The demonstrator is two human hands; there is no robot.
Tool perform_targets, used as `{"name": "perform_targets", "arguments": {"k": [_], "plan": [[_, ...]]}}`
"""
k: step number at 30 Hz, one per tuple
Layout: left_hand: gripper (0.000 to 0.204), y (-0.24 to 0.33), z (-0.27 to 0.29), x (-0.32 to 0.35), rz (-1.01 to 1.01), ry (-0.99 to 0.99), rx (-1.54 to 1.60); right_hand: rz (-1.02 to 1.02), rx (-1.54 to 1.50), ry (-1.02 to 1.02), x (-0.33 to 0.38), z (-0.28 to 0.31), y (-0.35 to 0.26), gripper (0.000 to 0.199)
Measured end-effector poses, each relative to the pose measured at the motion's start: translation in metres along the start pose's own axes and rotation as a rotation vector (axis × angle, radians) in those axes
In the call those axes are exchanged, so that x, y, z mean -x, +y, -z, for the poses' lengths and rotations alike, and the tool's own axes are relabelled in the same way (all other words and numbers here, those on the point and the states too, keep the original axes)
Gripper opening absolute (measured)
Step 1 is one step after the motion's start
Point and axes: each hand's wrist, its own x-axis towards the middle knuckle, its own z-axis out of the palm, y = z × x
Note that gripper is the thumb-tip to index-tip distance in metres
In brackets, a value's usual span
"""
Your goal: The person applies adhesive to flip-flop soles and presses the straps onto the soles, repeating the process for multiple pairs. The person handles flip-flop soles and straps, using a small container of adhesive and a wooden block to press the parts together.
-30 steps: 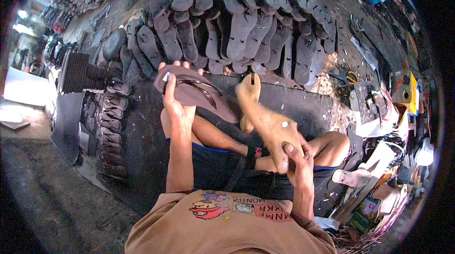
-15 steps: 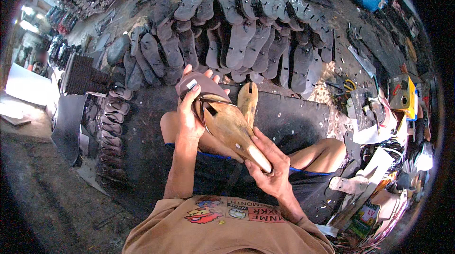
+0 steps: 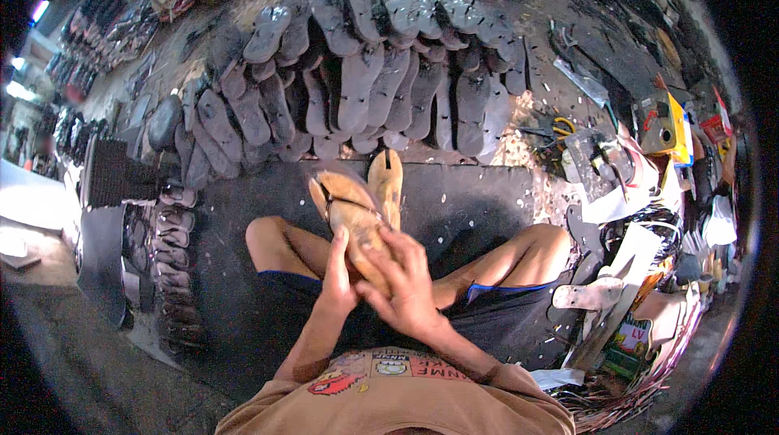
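Observation:
Above my lap, a tan wooden shoe last (image 3: 347, 206) is tilted with its slotted toe end away from me. A thin dark strap loops over its front, and a blurred brown sole edge shows behind the toe. My left hand (image 3: 336, 277) grips the narrow heel end from the left, thumb along its side. Across the top of that end lies my right hand (image 3: 399, 277), its fingers wrapped over the wood. Another wooden last (image 3: 387, 185) rests on the dark mat (image 3: 479, 200) just beyond.
Many black sandal soles (image 3: 357, 86) stand in stacked rows past the mat. Strapped sandals (image 3: 174, 264) line its left side. On the right are yellow-handled scissors (image 3: 561, 128), a yellow box (image 3: 675, 131), a pale sole (image 3: 588, 295) and bundled thin strips (image 3: 649, 386).
The last has come closer and stands more upright. My left hand has slid from the brown sole at the toe down to the heel end; my right hand has moved up over the wood.

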Motion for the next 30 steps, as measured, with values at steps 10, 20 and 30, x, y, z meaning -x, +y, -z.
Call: {"name": "perform_targets", "arguments": {"k": [10,20,30], "plan": [[0.084,0.018,0.025,0.040,0.129,-0.073,0.122,-0.426,-0.858,-0.066,0.030,-0.018,0.027,0.037],[0.069,0.036,0.036,0.079,0.258,-0.348,-0.032,-0.944,-1.534,-0.361,0.061,0.005,0.010,0.059],[0.066,0.025,-0.031,0.016,-0.219,-0.137,-0.506,-0.368,-0.639,-0.079,0.014,0.015,-0.013,0.130]]}}
